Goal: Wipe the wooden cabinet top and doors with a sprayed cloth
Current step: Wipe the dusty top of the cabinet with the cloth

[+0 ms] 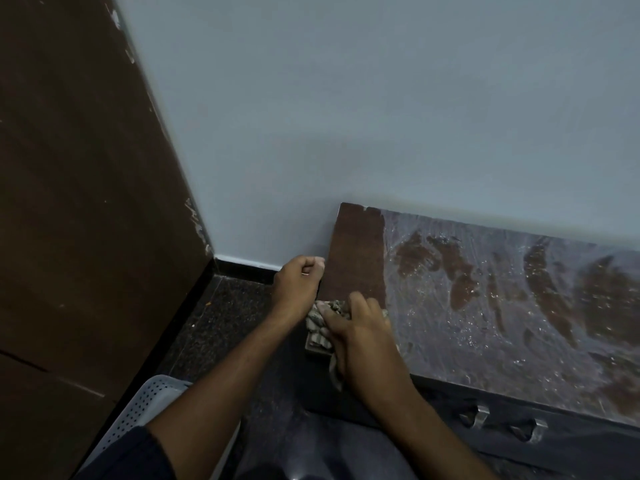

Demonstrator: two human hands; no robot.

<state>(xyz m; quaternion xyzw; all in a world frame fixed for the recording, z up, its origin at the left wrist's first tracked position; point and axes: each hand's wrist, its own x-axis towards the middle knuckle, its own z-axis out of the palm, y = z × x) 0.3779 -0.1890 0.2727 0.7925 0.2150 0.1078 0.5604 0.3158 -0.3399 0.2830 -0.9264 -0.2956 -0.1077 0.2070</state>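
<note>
A low dark wooden cabinet stands against the pale wall. Its top (pixel 360 251) shows a clean brown strip at the left end, while the rest is dusty grey with smeared patches. My right hand (pixel 360 334) presses a crumpled greyish cloth (pixel 317 327) onto the top's front left corner. My left hand (pixel 299 278) is curled into a fist against the cabinet's left edge, with nothing seen in it. The cabinet doors (pixel 561 441) below the top carry two metal handles (pixel 479 415).
A tall brown wooden panel (pixel 79 202) fills the left side. The dark speckled floor (pixel 221 327) lies between it and the cabinet, with a black skirting along the wall. A white perforated plastic basket (pixel 145 407) sits near my left forearm.
</note>
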